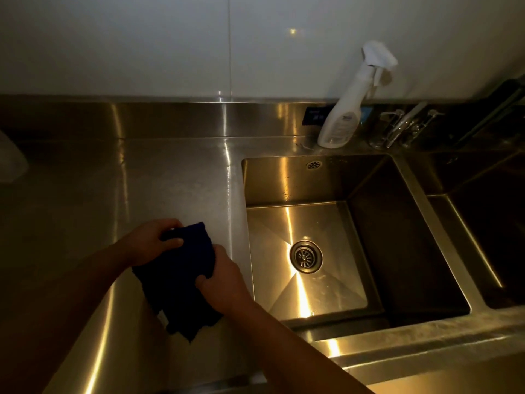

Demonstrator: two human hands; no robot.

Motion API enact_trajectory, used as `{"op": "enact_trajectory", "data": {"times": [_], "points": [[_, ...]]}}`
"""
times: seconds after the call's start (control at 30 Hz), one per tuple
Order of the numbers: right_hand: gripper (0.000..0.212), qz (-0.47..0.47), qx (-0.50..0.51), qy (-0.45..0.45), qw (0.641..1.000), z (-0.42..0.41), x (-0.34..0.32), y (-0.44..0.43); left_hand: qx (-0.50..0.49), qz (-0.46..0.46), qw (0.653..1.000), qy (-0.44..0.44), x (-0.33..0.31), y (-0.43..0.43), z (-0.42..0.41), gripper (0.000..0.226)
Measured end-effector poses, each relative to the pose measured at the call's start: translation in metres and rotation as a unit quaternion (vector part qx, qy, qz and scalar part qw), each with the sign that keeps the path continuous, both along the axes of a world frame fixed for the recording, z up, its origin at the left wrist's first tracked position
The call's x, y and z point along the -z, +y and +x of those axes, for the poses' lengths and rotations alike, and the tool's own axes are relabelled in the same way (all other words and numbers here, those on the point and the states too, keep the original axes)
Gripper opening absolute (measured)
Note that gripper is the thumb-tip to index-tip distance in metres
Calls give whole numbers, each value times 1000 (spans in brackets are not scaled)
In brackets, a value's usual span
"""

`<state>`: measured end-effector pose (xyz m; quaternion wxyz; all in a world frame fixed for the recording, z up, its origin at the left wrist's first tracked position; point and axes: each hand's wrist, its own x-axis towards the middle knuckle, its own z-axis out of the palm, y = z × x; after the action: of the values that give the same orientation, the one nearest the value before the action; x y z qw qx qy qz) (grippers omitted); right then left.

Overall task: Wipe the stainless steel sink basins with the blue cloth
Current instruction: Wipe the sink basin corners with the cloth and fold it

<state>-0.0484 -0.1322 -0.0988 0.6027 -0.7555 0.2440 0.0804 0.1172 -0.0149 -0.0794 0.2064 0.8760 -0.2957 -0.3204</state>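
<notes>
Both hands held the blue cloth (181, 277) above the steel table (176, 177), just left of the near sink basin (312, 180). The left hand (150, 241) gripped the cloth's upper left part, its fingers (170, 242) curled shut over the fabric with the thumb laid across the top. The right hand (224, 277) pinched the cloth's right edge, its fingers closed into the fold. The cloth hung bunched between them, its lower end drooping toward the table's front edge; whether it touched the surface could not be told in the dim light.

The near basin lay to the right of the hands, set into the table, with a round drain (306, 256) in its floor and a small overflow grille (314, 165) high on its back wall. A second basin (488, 245) sat farther right, mostly in shadow, apart from the first by a narrow steel divider.

At the table's back edge, behind the near basin, stood a white spray bottle (345, 118), leaning slightly toward the wall (142, 44). Just right of it rose a chrome tap (403, 123) with its handles.
</notes>
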Motion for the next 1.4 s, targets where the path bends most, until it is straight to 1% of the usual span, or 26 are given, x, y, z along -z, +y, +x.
{"op": "enact_trajectory", "data": {"times": [0.17, 0.27, 0.43, 0.5, 0.6, 0.67, 0.7, 0.77, 0.8, 0.83, 0.87, 0.9, 0.97, 1.07, 1.13, 1.2, 1.27, 1.33, 1.4], "points": [[50, -80, 34, -45, 995, 6, 4, 2, 2, -49, 998, -38, 3, -9, 1, 16], [53, -128, 57, -61, 988, 10, 8, 5, 13, -60, 994, -86, 8, -15, 3, 20], [56, -156, 70, -73, 983, 15, 15, 5, 30, -52, 986, -156, 16, -19, 6, 23], [55, -170, 65, -69, 981, 15, 16, 3, 22, -53, 986, -156, 18, -20, 3, 23], [59, -175, 55, -66, 981, 11, 13, 1, -2, -76, 989, -130, 13, -23, -7, 18], [63, -185, 57, -74, 978, 4, 5, -7, 9, -99, 987, -127, -2, -29, -15, 14], [66, -171, 70, -83, 979, 0, -1, -14, 34, -115, 984, -130, -13, -34, -21, 14], [72, -88, 107, -104, 985, -12, -19, -36, 123, -143, 973, -131, -40, -51, -35, 18], [67, -31, 115, -119, 986, -19, -30, -51, 169, -150, 965, -132, -52, -64, -44, 20], [55, 16, 108, -138, 984, -25, -41, -67, 204, -157, 956, -138, -61, -77, -53, 22], [41, 34, 93, -151, 984, -31, -51, -86, 221, -169, 949, -146, -66, -91, -62, 24], [30, 29, 76, -155, 985, -36, -60, -106, 222, -187, 945, -151, -69, -105, -69, 24], [22, -2, 56, -144, 988, -46, -74, -148, 192, -243, 939, -148, -67, -132, -80, 28], [20, -55, 39, -118, 991, -63, -74, -211, 67, -322, 939, -104, -49, -168, -96, 41], [23, -71, 22, -80, 994, -73, -62, -251, -12, -335, 939, -74, -27, -192, -106, 46], [23, -68, 3, -25, 997, -83, -39, -282, -73, -323, 942, -61, 1, -215, -117, 48], [20, -30, -5, 28, 999, -92, -7, -304, -119, -298, 945, -54, 31, -234, -128, 46], [20, 42, -5, 80, 996, -99, 28, -318, -149, -275, 949, -46, 60, -249, -137, 45], [22, 127, -8, 140, 982, -106, 64, -328, -168, -247, 953, -46, 86, -259, -144, 44]]}}
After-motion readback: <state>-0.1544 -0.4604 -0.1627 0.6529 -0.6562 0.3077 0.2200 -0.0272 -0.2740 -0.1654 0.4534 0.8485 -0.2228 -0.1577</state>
